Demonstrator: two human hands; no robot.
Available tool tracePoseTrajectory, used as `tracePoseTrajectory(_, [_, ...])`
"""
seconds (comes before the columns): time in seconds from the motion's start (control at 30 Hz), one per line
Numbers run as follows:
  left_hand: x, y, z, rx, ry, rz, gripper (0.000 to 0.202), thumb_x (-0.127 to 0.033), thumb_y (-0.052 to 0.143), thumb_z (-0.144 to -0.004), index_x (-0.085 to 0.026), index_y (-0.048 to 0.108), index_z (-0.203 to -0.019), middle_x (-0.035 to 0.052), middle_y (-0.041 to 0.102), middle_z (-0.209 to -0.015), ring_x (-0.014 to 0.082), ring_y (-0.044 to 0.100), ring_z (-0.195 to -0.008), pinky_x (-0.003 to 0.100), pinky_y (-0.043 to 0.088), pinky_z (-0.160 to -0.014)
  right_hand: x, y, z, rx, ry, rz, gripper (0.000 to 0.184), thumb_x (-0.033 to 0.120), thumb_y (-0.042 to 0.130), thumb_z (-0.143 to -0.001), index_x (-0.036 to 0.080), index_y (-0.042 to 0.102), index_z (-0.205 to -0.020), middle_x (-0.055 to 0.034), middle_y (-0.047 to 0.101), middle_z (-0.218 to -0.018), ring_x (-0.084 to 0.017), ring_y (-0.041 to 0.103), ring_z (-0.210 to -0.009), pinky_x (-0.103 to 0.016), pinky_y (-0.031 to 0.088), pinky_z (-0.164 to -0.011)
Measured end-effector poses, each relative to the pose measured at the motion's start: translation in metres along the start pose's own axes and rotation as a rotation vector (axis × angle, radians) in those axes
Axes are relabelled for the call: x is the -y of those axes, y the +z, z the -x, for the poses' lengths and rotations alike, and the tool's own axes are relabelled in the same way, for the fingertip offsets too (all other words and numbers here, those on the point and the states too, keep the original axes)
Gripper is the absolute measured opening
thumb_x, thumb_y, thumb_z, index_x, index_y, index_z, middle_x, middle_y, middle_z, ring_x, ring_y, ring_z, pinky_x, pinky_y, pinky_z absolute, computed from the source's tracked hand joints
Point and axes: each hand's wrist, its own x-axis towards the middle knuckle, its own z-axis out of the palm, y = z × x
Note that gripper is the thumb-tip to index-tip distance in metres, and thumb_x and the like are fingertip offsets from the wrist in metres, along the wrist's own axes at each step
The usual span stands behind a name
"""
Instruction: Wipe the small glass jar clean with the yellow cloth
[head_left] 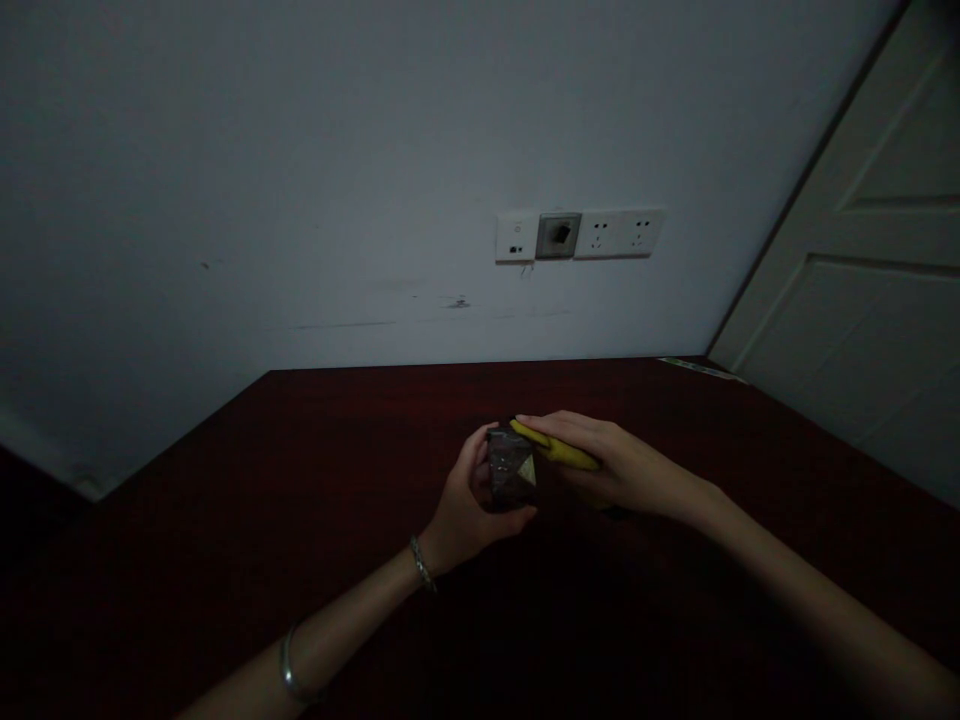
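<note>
My left hand point(466, 510) is wrapped round a small dark, box-like object point(511, 468), with the thumb below it and the fingers behind. Its surface is shiny in places, and a pale triangular patch shows on the right side; the dim light hides what kind of thing it is. My right hand point(600, 455) grips a folded yellow cloth point(562, 452), whose near end meets the upper right edge of the dark object. Both hands are above the dark red tabletop point(360, 430). The fingers under the cloth are partly hidden.
Behind the table rises a pale wall point(337, 180) with a row of sockets point(619, 234) and a grey switch plate point(559, 236). A panelled door point(862, 300) stands at the right. Near the far right corner of the tabletop lies a thin, pale strip point(701, 369).
</note>
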Motion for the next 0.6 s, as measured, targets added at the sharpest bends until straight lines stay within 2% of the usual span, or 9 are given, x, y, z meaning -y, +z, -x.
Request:
tracePoseTrajectory(0.1, [0.001, 0.000, 0.000, -0.011, -0.017, 0.001, 0.086, -0.025, 0.080, -0.061, -0.020, 0.032, -0.132, 0.0143, 0.053, -0.128, 0.0286, 0.054, -0.117, 0.040, 0.049, -0.095, 0.000, -0.001, 0.001, 0.025, -0.027, -0.013, 0.073, 0.007, 0.055, -0.080, 0.035, 0.031, -0.144, -0.0038, 0.052, -0.134, -0.022, 0.052, -0.118, -0.043, 0.045, -0.098])
tracePoseTrajectory(0.23, [0.000, 0.000, 0.000, -0.005, -0.028, 0.019, 0.085, -0.024, 0.080, -0.061, -0.020, 0.032, -0.132, 0.0140, 0.052, -0.129, 0.0279, 0.055, -0.116, 0.038, 0.049, -0.094, 0.002, -0.002, 0.002, 0.032, -0.051, -0.025, 0.070, 0.007, 0.053, -0.081, 0.035, 0.033, -0.142, -0.0047, 0.053, -0.132, -0.022, 0.055, -0.115, -0.041, 0.047, -0.095])
tracePoseTrajectory(0.4, [-0.006, 0.001, 0.001, 0.014, -0.023, 0.029, 0.084, -0.021, 0.079, -0.061, -0.020, 0.032, -0.131, 0.0137, 0.052, -0.130, 0.0276, 0.054, -0.118, 0.038, 0.048, -0.095, -0.003, 0.001, 0.002, -0.021, -0.016, -0.004, 0.071, 0.007, 0.053, -0.079, 0.035, 0.035, -0.142, -0.0032, 0.054, -0.132, -0.022, 0.055, -0.116, -0.042, 0.045, -0.097])
tracePoseTrajectory(0.6, [-0.010, 0.002, 0.000, -0.017, -0.024, 0.010, 0.085, -0.023, 0.080, -0.059, -0.020, 0.033, -0.130, 0.0137, 0.053, -0.128, 0.0285, 0.054, -0.117, 0.039, 0.049, -0.095, -0.004, 0.007, 0.001, -0.055, -0.006, -0.021, 0.072, 0.008, 0.055, -0.078, 0.034, 0.034, -0.142, -0.0028, 0.054, -0.134, -0.022, 0.053, -0.118, -0.041, 0.044, -0.099])
